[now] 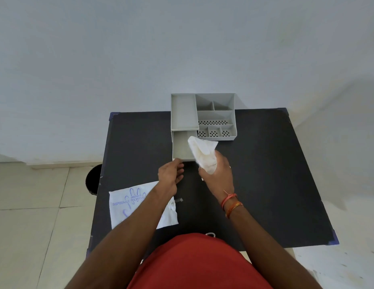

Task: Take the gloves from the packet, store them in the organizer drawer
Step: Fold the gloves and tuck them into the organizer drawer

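Observation:
A grey organizer [215, 115] stands at the far middle of the black table [265, 174]. Its drawer [181, 147] is pulled out toward me and looks empty inside. My right hand [218, 174] holds a bunch of white gloves [202, 153] just over the drawer's right front corner. My left hand [170, 174] is at the drawer's front edge, fingers curled near it; whether it touches the drawer I cannot tell. The white glove packet [129, 205], printed in blue, lies flat on the near left of the table, partly under my left forearm.
The organizer's top holds a long tray on the left and several small compartments, some perforated, on the right. A dark round bin [94, 180] sits on the floor by the table's left edge. A white wall rises right behind the table.

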